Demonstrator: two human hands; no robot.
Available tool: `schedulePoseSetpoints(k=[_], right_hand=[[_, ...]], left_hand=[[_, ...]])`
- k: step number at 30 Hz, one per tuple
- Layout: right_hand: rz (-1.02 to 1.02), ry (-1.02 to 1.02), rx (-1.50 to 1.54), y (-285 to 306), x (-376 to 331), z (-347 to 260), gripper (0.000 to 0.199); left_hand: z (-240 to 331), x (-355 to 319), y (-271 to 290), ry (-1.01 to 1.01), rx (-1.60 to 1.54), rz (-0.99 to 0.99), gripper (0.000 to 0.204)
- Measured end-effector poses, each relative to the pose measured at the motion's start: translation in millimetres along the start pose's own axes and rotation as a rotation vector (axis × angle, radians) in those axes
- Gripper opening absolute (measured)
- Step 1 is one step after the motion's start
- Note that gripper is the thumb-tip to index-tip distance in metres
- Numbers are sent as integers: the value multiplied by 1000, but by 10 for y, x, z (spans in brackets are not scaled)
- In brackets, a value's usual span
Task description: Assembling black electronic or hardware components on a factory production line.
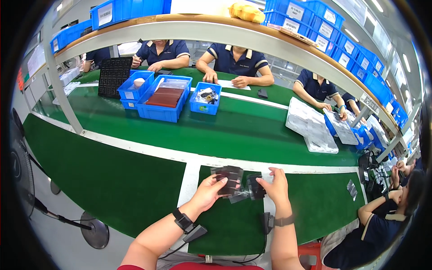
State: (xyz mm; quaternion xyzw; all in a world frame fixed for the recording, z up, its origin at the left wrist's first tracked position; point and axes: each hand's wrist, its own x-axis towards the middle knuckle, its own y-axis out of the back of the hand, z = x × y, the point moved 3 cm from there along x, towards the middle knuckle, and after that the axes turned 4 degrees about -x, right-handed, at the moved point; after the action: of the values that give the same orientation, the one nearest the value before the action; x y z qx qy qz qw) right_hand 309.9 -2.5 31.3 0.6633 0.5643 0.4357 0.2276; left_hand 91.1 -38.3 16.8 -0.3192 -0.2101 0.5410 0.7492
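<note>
Over the near green table mat [225,229], my left hand [206,192] grips a dark, thin film sheet [232,179] with pale lines across it, thumb on top. My right hand [275,186] pinches a smaller dark film piece [255,188] between thumb and fingers. Transparent film [239,196] shows between the two pieces; whether it joins them I cannot tell. Each wrist wears a black strap with a small grey device and a cable.
Beyond a white divider stand blue bins [155,114], one with brown sheets, and a black tray [113,76]. White trays [310,123] lie right. A shelf [202,20] with blue boxes spans above. Co-workers sit opposite and at right [382,225]. A fan [22,171] stands left.
</note>
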Motion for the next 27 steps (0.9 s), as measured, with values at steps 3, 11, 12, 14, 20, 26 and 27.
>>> schedulePoseSetpoints(k=[3, 11, 12, 14, 20, 26, 27], right_hand=[[-237, -63, 680, -93, -25, -239, 30], [-267, -237, 960, -170, -18, -314, 9], [-315, -285, 1029, -114, 2, -253, 10], [-511, -285, 1003, -45, 40, -89, 13], [-494, -204, 822, 67, -4, -48, 17], [-293, -173, 155, -45, 52, 119, 20], [-280, -172, 181, -67, 58, 133, 20]], left_hand=[[-50, 6, -21, 43, 35, -34, 24], [-54, 9, -4, 119, -59, 6, 27], [-68, 33, 25, 120, -63, 10, 29], [-34, 25, 41, 73, -33, 13, 30], [33, 27, 39, -65, 83, 68, 24], [35, 36, 33, -121, 108, 94, 22], [38, 38, 41, -122, 107, 94, 22]])
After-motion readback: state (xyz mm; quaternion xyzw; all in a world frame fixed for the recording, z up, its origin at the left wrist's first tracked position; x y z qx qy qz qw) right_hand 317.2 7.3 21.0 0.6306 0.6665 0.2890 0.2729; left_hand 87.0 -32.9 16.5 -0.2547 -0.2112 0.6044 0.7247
